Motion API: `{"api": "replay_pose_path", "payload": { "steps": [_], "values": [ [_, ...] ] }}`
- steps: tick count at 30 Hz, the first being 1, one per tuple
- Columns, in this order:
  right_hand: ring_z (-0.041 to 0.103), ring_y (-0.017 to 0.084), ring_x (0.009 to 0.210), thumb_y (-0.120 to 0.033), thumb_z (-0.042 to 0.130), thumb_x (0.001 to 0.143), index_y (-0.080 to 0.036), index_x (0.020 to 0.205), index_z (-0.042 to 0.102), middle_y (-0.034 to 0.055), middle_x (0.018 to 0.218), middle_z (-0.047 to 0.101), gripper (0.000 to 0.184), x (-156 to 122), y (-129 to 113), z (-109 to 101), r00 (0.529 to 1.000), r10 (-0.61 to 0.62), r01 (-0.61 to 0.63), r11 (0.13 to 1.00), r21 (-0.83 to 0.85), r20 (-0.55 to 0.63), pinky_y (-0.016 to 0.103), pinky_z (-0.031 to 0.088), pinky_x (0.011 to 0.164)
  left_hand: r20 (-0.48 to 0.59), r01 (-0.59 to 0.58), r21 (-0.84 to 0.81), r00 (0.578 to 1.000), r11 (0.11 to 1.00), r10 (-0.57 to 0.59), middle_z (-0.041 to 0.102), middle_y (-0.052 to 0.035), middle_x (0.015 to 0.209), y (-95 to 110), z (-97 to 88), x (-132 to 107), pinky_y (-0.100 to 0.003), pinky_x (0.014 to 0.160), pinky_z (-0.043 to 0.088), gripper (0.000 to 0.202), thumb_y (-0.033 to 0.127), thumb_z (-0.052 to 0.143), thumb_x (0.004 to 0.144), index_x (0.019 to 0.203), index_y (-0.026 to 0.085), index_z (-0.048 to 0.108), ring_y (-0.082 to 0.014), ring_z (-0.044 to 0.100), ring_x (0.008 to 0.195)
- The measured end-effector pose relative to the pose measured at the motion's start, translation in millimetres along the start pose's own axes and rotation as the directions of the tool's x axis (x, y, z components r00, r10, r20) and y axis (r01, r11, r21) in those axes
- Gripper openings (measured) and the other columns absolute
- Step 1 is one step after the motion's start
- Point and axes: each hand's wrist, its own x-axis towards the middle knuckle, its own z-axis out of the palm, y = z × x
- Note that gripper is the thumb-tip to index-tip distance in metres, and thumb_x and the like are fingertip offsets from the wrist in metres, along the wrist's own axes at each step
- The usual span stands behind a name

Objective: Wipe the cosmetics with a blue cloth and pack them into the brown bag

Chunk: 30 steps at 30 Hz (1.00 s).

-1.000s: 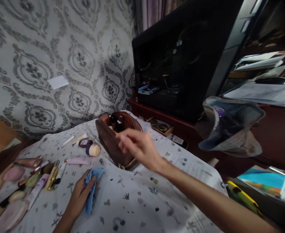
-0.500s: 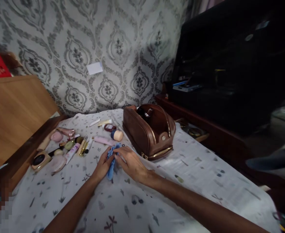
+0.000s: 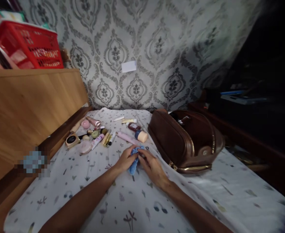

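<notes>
A small crumpled blue cloth (image 3: 133, 167) is between my two hands, just above the printed sheet. My left hand (image 3: 127, 159) pinches it from the left, fingers and thumb closed. From the other side my right hand (image 3: 152, 164) grips its upper edge, fingertips bent over it. Much of the cloth is hidden by the fingers. Right behind my hands lie a pink tube (image 3: 127, 138) and a bottle with a beige cap (image 3: 142, 136). To the right stands a brown toiletry bag (image 3: 174, 139), unzipped, with a few dark and shiny items inside.
Makeup lies in a group at the left: a pink round compact (image 3: 85, 147), a square beige compact (image 3: 72, 140) and several tubes. A wooden panel (image 3: 35, 103) edges the left, with a red basket (image 3: 40, 48) above. A dark screen (image 3: 261, 64) stands at right.
The view has swung left, so everything appears further right and more of the red basket shows. My hands keep hold of the blue cloth in nearly the same grip.
</notes>
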Motion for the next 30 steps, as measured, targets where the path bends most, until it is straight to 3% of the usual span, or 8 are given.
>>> {"api": "replay_pose_path", "payload": {
  "steps": [15, 30],
  "values": [
    [0.07, 0.025, 0.1, -0.044, 0.045, 0.097, -0.021, 0.117, 0.065, 0.0108, 0.11, 0.073, 0.037, 6.0, 12.7, -6.4, 0.999, -0.033, 0.033, 0.996, -0.079, -0.003, 0.042, 0.056, 0.092, 0.048, -0.027, 0.064, 0.999, 0.998, 0.024, 0.059, 0.0007, 0.079, -6.1, 1.0, 1.3, -0.022, 0.068, 0.043, 0.015, 0.022, 0.056, 0.085, 0.097, 0.016, 0.063, -0.0135, 0.052, 0.072],
    [0.07, 0.025, 0.093, -0.049, 0.045, 0.096, -0.021, 0.114, 0.065, 0.0105, 0.104, 0.073, 0.039, 5.9, 13.0, -4.7, 1.0, -0.019, 0.018, 0.997, -0.071, -0.02, 0.042, 0.057, 0.087, 0.031, -0.027, 0.139, 0.999, 0.99, 0.023, 0.056, 0.002, 0.076, -1.5, 0.2, -0.7, -0.021, 0.065, 0.041, 0.009, 0.017, 0.055, 0.085, 0.092, 0.016, 0.06, -0.0125, 0.052, 0.07]
  ]
}}
